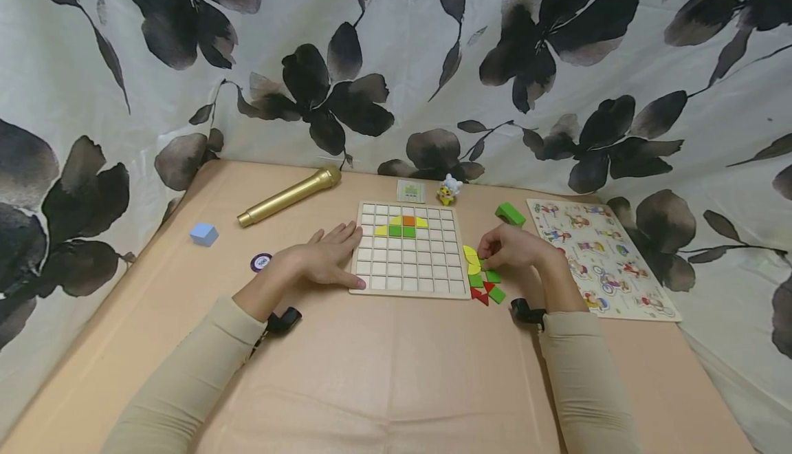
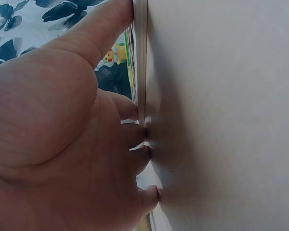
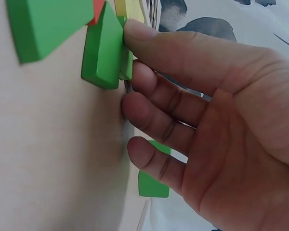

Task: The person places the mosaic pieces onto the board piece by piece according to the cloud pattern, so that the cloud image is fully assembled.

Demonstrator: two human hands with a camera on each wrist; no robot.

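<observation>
A wooden grid board [image 1: 408, 282] lies on the tan table, with yellow, orange and green tiles [image 1: 408, 225] set in its upper rows. My left hand [image 1: 337, 256] rests flat beside the board, fingers straight against its left edge [image 2: 141, 57]. My right hand [image 1: 495, 251] is among the loose tiles [image 1: 482, 290] to the right of the board. In the right wrist view its thumb and forefinger [image 3: 149, 36] pinch a small green tile [image 3: 126, 65] next to a larger green tile [image 3: 103, 53]; the other fingers curl toward the table.
A gold microphone [image 1: 289, 196], a blue cube [image 1: 203, 234] and a purple chip [image 1: 261, 262] lie to the left. Behind the board are a card [image 1: 411, 191] and a small toy figure [image 1: 448, 190]. A green block [image 1: 510, 214] and a picture puzzle [image 1: 603, 254] sit right. Floral cloth surrounds the table.
</observation>
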